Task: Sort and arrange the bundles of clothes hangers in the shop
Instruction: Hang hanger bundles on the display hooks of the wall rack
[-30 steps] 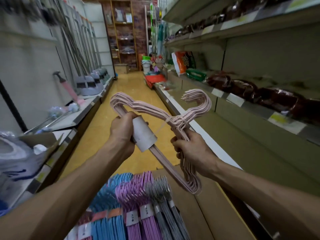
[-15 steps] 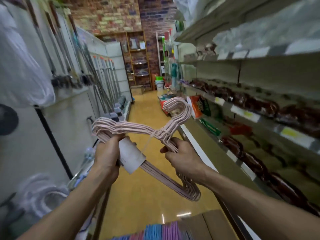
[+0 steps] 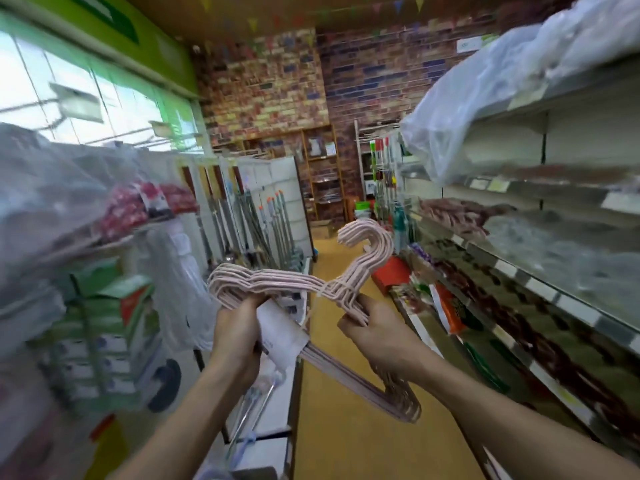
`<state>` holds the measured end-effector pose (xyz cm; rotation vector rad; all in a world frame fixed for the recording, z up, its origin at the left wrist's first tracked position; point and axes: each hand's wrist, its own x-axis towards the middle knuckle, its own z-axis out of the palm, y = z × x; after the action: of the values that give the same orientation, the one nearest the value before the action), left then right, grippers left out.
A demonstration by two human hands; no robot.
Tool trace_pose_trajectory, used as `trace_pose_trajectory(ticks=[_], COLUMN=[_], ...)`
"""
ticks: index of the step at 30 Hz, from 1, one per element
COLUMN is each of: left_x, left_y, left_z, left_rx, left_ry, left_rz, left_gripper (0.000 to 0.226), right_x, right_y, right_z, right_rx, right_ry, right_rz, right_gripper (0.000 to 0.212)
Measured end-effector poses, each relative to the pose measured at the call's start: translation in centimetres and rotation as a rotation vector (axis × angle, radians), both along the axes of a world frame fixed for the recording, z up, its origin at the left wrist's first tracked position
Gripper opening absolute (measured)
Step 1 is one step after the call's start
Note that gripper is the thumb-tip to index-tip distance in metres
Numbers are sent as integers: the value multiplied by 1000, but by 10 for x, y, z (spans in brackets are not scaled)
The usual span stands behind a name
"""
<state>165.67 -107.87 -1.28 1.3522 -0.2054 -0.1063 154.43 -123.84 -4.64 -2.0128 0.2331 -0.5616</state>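
A bundle of pink hangers [image 3: 277, 280] is held above the yellow aisle floor [image 3: 346, 445], gripped by the left hand [image 3: 237, 336] beside its paper label [image 3: 280, 336] and by the right hand [image 3: 377, 336] below the hooks.

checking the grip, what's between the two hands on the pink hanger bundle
In the head view, between the left hand and right hand sits the white paper label around the pink hanger bundle, beside the left hand.
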Motion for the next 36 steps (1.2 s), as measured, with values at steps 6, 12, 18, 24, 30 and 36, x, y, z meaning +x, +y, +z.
trace_pose_trajectory(ticks=[6,12,18,24,30,36], left_x=[-5,-33,-71,-123,-165,-195], left_y=[31,58,75,102,147,184], left_z=[74,107,117,128,136,141], left_rx=[-5,35,-10,-68,-83,-101], left_ry=[-38,-53,-60,-110,-143,-161], left_rz=[30,108,294,471,653,731], left_gripper=[8,15,12,10,9,11], right_x=[7,2,-7,-14,-21,-31], right_y=[28,44,51,70,117,156], right_z=[82,114,125,138,151,159], right_rx=[-62,-120,-101,-114,-125,-149], right_ry=[39,60,-5,-93,-160,-199], right_rz=[-37,42,144,279,416,533], right_gripper=[20,17,21,19,16,14])
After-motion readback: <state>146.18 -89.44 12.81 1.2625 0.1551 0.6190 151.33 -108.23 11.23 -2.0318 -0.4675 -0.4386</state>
